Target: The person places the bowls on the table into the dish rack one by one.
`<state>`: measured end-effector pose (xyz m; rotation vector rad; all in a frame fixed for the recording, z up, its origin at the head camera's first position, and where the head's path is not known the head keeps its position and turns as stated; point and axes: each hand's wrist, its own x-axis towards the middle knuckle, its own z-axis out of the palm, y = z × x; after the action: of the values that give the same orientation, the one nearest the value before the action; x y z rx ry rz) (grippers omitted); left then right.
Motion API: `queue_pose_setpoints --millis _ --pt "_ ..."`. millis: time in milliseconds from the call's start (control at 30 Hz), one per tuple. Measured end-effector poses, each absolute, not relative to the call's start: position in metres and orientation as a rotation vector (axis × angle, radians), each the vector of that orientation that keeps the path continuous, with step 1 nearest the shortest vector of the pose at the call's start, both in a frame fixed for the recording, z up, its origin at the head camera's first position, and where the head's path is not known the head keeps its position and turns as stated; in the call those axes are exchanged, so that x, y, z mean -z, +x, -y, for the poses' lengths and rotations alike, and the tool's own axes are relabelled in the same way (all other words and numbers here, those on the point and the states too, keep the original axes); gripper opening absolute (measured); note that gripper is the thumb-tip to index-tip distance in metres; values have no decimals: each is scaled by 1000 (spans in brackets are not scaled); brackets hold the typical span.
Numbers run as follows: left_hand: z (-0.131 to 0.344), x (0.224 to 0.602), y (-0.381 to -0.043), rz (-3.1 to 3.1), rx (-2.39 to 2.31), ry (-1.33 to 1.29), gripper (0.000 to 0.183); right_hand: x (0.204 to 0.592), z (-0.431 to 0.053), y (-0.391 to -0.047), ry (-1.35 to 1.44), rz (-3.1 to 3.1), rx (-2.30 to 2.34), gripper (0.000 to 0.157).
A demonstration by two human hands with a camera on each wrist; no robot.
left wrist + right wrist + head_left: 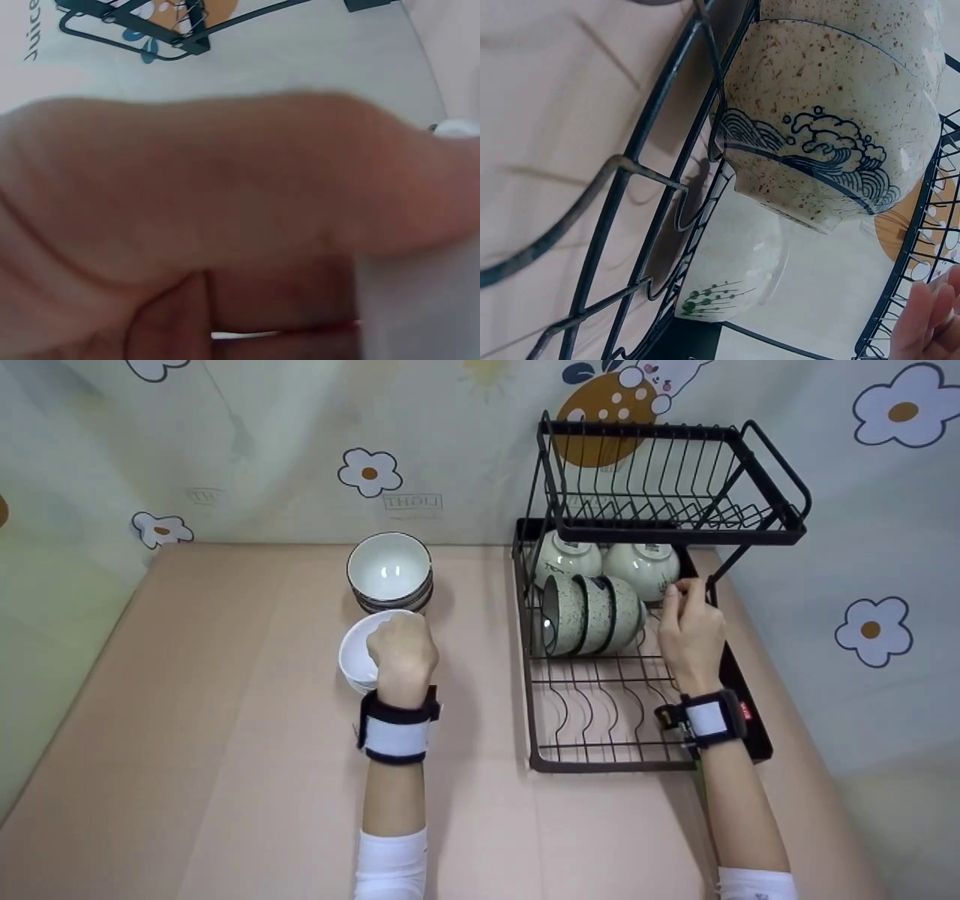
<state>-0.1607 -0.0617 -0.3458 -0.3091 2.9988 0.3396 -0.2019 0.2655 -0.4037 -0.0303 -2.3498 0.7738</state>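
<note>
My left hand [405, 656] grips the right side of a white bowl [355, 649] on the table. Seen from the left wrist, the thumb [225, 172] fills the middle, with part of the white bowl [420, 307] at the right. My right hand [691, 641] is raised over the right side of the black dish rack [531, 712], its fingers loosely bent beside an upside-down white bowl [637, 566]. Those fingers [926, 319] show nothing between them. Speckled bowls [596, 615] with a blue wave pattern [832, 142] stand on edge in the lower tier, left of that hand.
Behind the left hand stands a stack of dark-rimmed bowls [390, 570]. Another upturned bowl [568, 559] sits at the rack's back left. The upper rack tier [675, 536] overhangs the rear of the lower one. A patterned cloth [285, 457] hangs behind the table.
</note>
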Motion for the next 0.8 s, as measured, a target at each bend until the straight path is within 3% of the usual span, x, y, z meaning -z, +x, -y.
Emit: queue_pose_setpoints --millis 467,667,800 --pt "64 321 -130 -3200 -413 -255 13 401 -265 -200 3 2365 -768 28" --pt "57 313 -119 -3323 -406 -40 10 390 -264 -194 47 2489 -854 30" --pt "51 314 -122 -3438 -366 273 9 378 -262 -187 63 2575 -1076 35"
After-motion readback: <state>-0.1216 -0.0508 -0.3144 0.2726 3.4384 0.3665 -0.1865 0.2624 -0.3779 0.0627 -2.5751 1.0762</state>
